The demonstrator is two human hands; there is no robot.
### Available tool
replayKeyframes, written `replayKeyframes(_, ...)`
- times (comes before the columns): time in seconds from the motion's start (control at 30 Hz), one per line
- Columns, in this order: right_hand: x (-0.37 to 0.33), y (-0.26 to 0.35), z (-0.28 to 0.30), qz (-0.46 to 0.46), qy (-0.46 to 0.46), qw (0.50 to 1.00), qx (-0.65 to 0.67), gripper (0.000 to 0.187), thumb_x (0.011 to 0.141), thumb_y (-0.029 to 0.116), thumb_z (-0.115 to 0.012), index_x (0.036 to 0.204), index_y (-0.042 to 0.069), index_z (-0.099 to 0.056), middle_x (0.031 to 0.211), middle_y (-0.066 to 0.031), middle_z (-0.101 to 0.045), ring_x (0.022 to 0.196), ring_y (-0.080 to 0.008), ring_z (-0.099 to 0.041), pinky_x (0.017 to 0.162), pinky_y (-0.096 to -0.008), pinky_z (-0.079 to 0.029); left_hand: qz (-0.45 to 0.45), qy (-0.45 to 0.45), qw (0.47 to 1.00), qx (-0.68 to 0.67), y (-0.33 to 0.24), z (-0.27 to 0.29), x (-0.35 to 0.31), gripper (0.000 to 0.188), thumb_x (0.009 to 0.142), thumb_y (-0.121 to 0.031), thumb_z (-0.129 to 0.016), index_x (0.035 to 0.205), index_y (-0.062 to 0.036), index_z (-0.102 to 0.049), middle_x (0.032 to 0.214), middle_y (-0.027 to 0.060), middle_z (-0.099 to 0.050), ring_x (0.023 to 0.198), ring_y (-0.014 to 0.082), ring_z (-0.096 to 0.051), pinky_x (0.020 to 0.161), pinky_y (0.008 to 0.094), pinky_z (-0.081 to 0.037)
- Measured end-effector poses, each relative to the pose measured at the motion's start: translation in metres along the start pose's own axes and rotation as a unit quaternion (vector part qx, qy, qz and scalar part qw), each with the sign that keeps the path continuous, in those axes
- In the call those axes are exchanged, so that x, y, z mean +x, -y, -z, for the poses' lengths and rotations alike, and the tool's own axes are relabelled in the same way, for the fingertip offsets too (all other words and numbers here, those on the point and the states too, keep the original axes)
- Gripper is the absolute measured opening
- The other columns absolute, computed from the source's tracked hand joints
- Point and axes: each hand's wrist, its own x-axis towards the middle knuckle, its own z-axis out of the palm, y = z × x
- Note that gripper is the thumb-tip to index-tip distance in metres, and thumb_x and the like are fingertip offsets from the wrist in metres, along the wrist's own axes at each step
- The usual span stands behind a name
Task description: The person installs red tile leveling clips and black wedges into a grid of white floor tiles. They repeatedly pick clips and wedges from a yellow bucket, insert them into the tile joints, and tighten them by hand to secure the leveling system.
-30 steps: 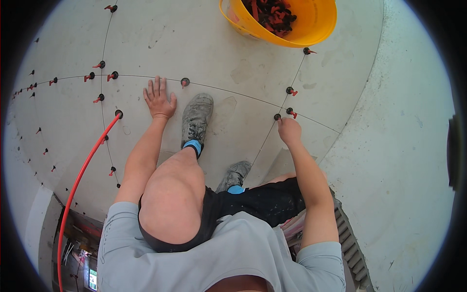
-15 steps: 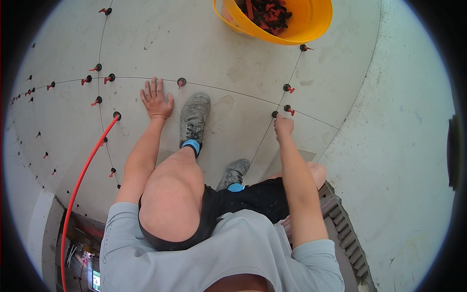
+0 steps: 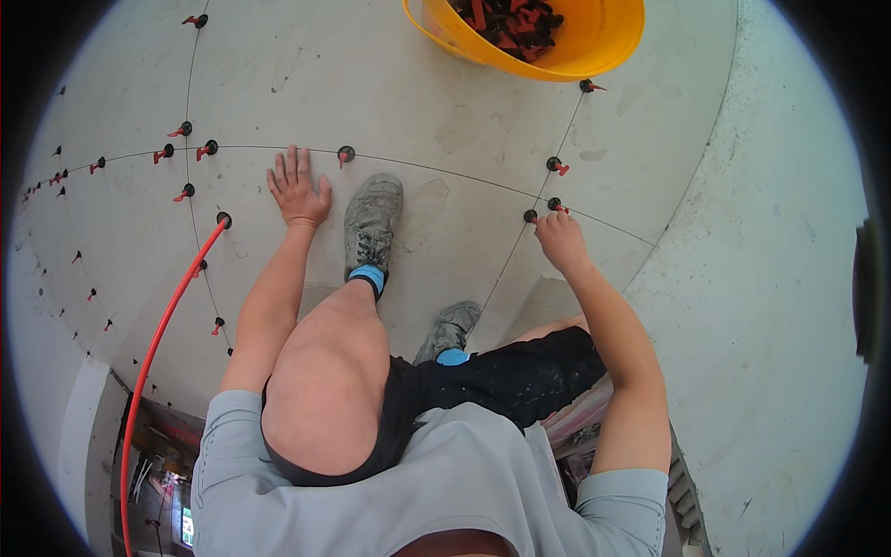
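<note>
Many red-handled clips (image 3: pixel 211 148) already stand in the floor (image 3: pixel 371 74); the black disc (image 3: pixel 530 215) right of centre shows no handle — probably unfinished. Beside it the right hand (image 3: pixel 562 243) bunches its fingers, grip unclear; the left hand (image 3: pixel 298 196) lies flat, fingers slightly apart. Open floor runs from the grey shoe (image 3: pixel 374 213) to the yellow bucket (image 3: pixel 603 37) — top edge.

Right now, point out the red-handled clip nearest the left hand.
The red-handled clip just right of the left hand, beyond the toe of the forward shoe; every other clip lies farther from that hand.
</note>
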Motion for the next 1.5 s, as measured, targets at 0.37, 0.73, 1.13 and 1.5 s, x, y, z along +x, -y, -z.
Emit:
replayKeyframes(0.37,0.020,0.049,-0.016,-0.489,-0.028,0.814,0.313,0.030,0.091,0.026,-0.060,0.075,0.001,-0.063,0.071,-0.0129,-0.067,0.063,-0.0290,-0.065,0.057,-0.0410,-0.050,-0.003,-0.009,1.000,0.000,0.001,0.003,0.000,0.069,0.082,-0.038,-0.052,0.146,-0.0150,-0.042,0.155,0.0053,-0.034,0.145,0.0301,-0.024,0.118,0.0527,-0.011)
replayKeyframes(0.73,0.003,0.035,0.016,-0.327,-0.011,0.924,0.195,0.024,0.085,0.027,-0.069,0.084,0.005,-0.060,0.075,-0.0104,-0.065,0.069,-0.0288,-0.063,0.061,-0.0394,-0.050,-0.002,-0.011,1.000,0.001,0.004,-0.001,-0.001,0.070,0.082,-0.040,-0.052,0.147,-0.0165,-0.039,0.156,0.0043,-0.032,0.146,0.0291,-0.023,0.118,0.0524,-0.010)
replayKeyframes(1.13,0.005,0.030,-0.012,-0.254,-0.015,0.951,0.177,0.026,0.093,0.022,-0.056,0.076,0.004,-0.061,0.071,-0.0105,-0.065,0.064,-0.0302,-0.063,0.059,-0.0399,-0.049,-0.001,-0.002,1.000,-0.007,0.001,-0.001,-0.002,0.070,0.082,-0.039,-0.052,0.147,-0.0158,-0.040,0.157,0.0051,-0.031,0.146,0.0299,-0.023,0.118,0.0523,-0.010)
replayKeyframes(1.5,0.009,0.036,-0.036,-0.524,-0.027,0.740,0.420,0.035,0.086,0.037,-0.065,0.080,0.003,-0.064,0.072,-0.0187,-0.067,0.060,-0.0371,-0.063,0.061,-0.0448,-0.049,0.008,0.010,1.000,-0.014,-0.001,0.002,0.000,0.070,0.081,-0.037,-0.055,0.146,-0.0143,-0.041,0.156,0.0064,-0.032,0.146,0.0311,-0.022,0.118,0.0533,-0.011)
